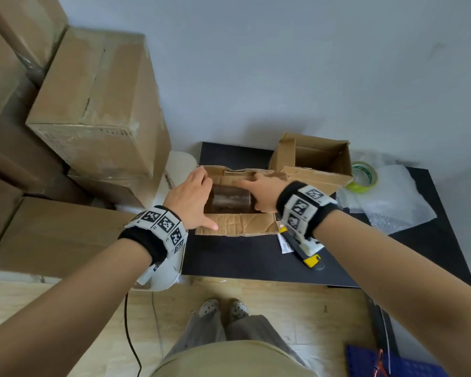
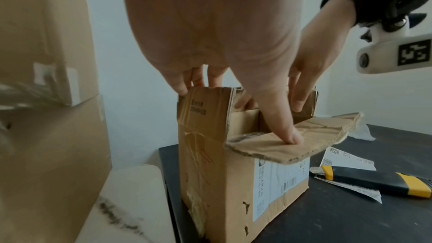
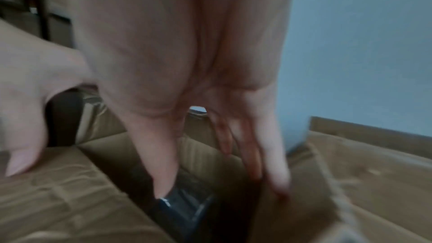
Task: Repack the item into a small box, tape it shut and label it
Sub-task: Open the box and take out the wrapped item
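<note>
A small worn cardboard box [image 1: 245, 223] [image 2: 233, 182] stands open on the black table [image 1: 242, 259]. A dark brown jar [image 1: 230, 200] [image 3: 184, 208] lies on its side inside. My left hand [image 1: 191, 197] [image 2: 222, 43] lies with straight fingers over the upright left flap, and its thumb [image 2: 287, 132] presses the near flap down. My right hand [image 1: 264, 191] [image 3: 187, 62] reaches into the box at the jar's right end. Its fingers are straight along the inner wall and its thumb tip touches the jar. The right wrist view is blurred.
A second open box [image 1: 316, 156] stands behind on the right, next to a green tape roll [image 1: 363, 175] and bubble wrap [image 1: 392, 205]. A yellow and black utility knife [image 1: 307, 254] [image 2: 374, 182] lies on a paper label [image 2: 346, 160]. Large cartons [image 1: 93, 104] are stacked on the left.
</note>
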`<move>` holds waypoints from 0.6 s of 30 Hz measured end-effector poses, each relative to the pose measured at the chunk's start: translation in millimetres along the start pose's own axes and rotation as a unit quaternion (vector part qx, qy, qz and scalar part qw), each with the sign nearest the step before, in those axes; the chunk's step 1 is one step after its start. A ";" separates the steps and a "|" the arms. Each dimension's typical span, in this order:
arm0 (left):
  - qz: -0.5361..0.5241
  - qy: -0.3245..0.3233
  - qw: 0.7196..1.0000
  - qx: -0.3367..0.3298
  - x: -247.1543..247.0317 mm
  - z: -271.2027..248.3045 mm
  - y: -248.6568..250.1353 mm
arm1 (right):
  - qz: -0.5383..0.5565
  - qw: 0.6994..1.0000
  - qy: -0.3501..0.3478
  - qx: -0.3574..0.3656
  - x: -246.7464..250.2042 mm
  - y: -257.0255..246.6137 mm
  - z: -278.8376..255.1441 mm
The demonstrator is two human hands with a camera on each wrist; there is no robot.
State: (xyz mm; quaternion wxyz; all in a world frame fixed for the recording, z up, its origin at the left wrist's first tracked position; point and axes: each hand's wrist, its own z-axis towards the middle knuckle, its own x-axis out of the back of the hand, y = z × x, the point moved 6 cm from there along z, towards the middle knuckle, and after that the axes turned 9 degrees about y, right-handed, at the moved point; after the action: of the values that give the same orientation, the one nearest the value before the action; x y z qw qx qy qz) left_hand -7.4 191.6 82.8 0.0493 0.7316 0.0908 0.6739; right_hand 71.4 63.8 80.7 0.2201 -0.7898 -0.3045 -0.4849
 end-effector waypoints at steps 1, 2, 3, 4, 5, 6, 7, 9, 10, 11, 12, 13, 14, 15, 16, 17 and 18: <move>-0.002 0.000 1.000 -0.001 0.4 -0.7 -1.8 | -0.022 0.999 -0.026 0.006 -3.0 -10.9 6.4; -0.001 -0.001 1.000 -0.003 0.2 -2.2 -3.4 | -0.046 0.998 -0.051 0.013 -7.6 -21.0 11.4; 0.001 -0.002 1.000 -0.005 -0.1 -3.4 -5.3 | -0.069 0.995 -0.070 0.023 -10.9 -30.2 15.3; 0.002 -0.002 1.000 -0.006 -0.7 -4.7 -7.6 | -0.085 0.992 -0.080 0.037 -13.4 -38.7 18.3; 0.000 -0.001 1.000 -0.006 -1.5 -5.9 -9.2 | -0.095 0.990 -0.085 0.051 -15.8 -46.3 20.5; -0.003 0.001 1.000 -0.005 -2.2 -6.6 -10.6 | -0.098 0.990 -0.083 0.066 -18.7 -52.8 23.7; -0.008 0.002 1.000 -0.004 -3.0 -7.0 -11.5 | -0.094 0.989 -0.080 0.076 -20.1 -58.9 25.4; -0.014 0.002 1.000 -0.003 -3.8 -7.3 -11.8 | -0.094 0.989 -0.092 0.066 -24.8 -62.8 28.5; -0.015 0.002 1.000 -0.002 -3.9 -7.4 -11.6 | -0.099 0.989 -0.095 0.064 -25.5 -62.9 29.4; -0.017 0.003 1.000 -0.002 -4.0 -7.8 -11.3 | -0.098 0.989 -0.094 0.063 -25.9 -62.8 28.7; -0.018 0.007 1.000 -0.003 -3.9 -8.0 -11.1 | -0.096 0.989 -0.085 0.070 -25.3 -63.7 28.8; -0.020 0.010 1.000 -0.004 -3.8 -8.3 -11.1 | -0.090 0.990 -0.073 0.075 -23.3 -64.2 28.5; -0.020 0.012 1.000 -0.006 -4.1 -8.6 -11.0 | -0.088 0.992 -0.060 0.074 -21.1 -63.4 27.6; -0.018 0.013 1.000 -0.008 -4.5 -8.4 -10.9 | -0.086 0.993 -0.044 0.070 -18.0 -61.5 26.2; -0.017 0.013 1.000 -0.009 -5.1 -8.5 -10.6 | -0.091 0.993 -0.027 0.069 -14.7 -59.9 24.9; -0.015 0.013 1.000 -0.010 -5.5 -8.1 -10.7 | -0.097 0.993 -0.012 0.068 -9.7 -58.1 23.4; -0.015 0.012 1.000 -0.010 -5.5 -8.1 -10.5 | -0.102 0.993 -0.002 0.063 -6.1 -55.2 22.9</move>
State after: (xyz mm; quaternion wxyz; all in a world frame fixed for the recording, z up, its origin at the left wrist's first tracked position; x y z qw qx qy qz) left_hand -16.6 200.3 76.1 0.0653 0.7214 0.0957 0.6828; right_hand 45.5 116.6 68.2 0.2179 -0.7400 -0.4137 -0.4834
